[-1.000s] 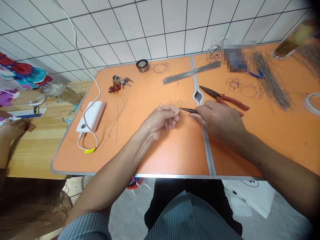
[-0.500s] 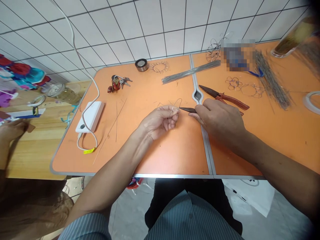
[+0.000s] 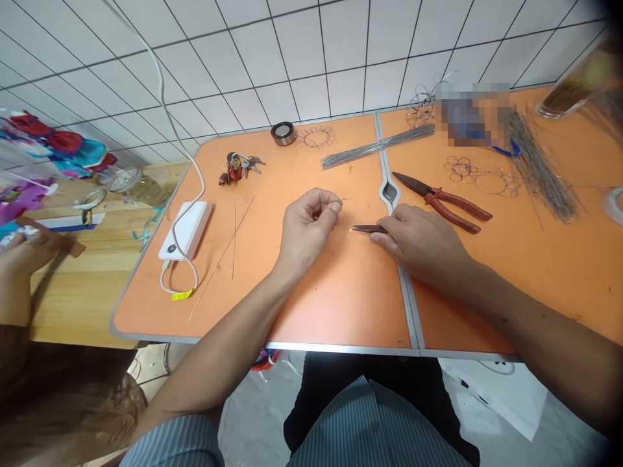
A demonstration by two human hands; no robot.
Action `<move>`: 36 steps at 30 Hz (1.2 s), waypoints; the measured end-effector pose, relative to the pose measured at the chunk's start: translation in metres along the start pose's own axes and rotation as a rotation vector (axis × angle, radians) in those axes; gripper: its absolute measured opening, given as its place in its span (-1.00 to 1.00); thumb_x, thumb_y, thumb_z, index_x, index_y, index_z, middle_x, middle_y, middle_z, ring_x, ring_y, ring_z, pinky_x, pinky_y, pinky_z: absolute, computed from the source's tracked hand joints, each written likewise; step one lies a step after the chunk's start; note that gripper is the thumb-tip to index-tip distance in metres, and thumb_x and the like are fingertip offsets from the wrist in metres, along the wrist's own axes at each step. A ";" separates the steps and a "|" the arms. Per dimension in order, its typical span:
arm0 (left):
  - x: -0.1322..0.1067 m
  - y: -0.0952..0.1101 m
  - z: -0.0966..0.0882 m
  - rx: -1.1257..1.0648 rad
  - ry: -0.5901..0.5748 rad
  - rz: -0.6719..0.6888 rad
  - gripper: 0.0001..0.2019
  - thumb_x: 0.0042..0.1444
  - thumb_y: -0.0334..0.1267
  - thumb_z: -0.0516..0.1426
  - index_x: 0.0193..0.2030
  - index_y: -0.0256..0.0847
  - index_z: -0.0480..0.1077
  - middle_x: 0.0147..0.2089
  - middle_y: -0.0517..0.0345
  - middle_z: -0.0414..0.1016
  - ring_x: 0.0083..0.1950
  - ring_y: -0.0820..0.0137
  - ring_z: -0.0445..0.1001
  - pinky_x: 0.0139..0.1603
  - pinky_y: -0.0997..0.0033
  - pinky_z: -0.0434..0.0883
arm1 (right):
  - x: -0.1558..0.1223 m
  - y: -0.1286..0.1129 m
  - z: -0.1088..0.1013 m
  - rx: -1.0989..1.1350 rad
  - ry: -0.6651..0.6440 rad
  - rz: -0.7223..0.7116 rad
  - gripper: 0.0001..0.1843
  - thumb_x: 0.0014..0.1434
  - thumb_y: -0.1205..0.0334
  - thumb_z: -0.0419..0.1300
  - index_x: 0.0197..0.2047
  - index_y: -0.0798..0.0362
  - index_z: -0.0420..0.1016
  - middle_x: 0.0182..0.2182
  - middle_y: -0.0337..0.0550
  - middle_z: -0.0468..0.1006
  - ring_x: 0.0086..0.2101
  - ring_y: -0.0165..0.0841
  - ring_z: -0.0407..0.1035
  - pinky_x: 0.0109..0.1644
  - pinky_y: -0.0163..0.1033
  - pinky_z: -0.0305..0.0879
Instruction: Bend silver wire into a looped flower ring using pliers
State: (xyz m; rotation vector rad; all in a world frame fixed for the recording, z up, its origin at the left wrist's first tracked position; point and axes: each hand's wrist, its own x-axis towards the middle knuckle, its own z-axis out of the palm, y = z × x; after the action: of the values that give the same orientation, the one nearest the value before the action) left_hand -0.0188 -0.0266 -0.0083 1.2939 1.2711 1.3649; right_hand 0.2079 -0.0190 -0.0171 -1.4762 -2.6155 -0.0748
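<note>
My left hand [image 3: 307, 227] is closed in a pinch on a thin bent wire [image 3: 344, 201] above the orange table [image 3: 302, 292]. My right hand [image 3: 424, 243] grips small dark pliers [image 3: 366, 228], whose tips point left toward the wire, a short gap away from my left fingers. Both hands sit near the table's middle seam.
Red-handled pliers [image 3: 445, 198] lie right of the seam. A bundle of straight wires [image 3: 377, 146], wire flower shapes [image 3: 479, 176], a tape roll [image 3: 283, 133], keys [image 3: 238, 166] and a white power bank [image 3: 187, 228] with cable lie about. Another person's hand [image 3: 22, 256] is at far left.
My left hand lifted and moved away from the plier tips, its wire loop now drawn small at the fingertips. The camera view shifted slightly.
</note>
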 end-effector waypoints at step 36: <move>-0.009 -0.006 0.012 -0.105 -0.132 0.076 -0.80 0.22 -0.15 0.44 -0.30 -0.18 0.59 -0.42 0.22 0.49 -0.41 0.48 0.39 -0.33 0.45 0.38 | 0.002 -0.016 -0.020 1.068 0.188 0.225 -0.85 0.33 0.22 0.31 -0.32 -0.02 0.55 -0.50 -0.26 0.51 -0.48 -0.38 0.30 -0.41 -0.18 0.16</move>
State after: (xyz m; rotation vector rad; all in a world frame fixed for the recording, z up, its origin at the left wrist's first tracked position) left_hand -0.0067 -0.0331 -0.0164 1.3479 1.0569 1.3569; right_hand 0.1956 -0.0278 0.0030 -1.2033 -1.7635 0.9748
